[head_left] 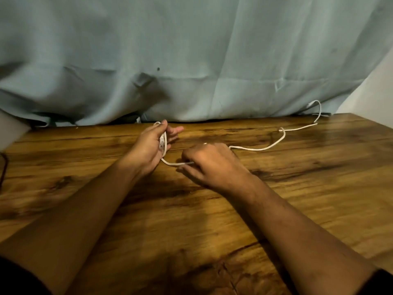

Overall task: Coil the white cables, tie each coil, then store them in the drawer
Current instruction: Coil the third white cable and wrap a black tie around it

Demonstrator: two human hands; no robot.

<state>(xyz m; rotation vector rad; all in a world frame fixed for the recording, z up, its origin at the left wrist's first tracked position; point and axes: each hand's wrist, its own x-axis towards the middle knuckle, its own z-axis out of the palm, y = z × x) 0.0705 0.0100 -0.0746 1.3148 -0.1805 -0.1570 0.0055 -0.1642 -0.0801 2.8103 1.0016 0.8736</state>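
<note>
The left hand [150,145] is raised on edge over the bench [297,199], thumb and fingers grasping a small coil [162,143] of the white cable [265,148] against the palm. From the coil's lower end the cable sags in a short span to the right hand [209,165], just beside it, whose curled fingers grip the strand low over the wood. Past that hand the cable lies loose on the bench, winding to the far right corner and rising against the curtain [191,50].
</note>
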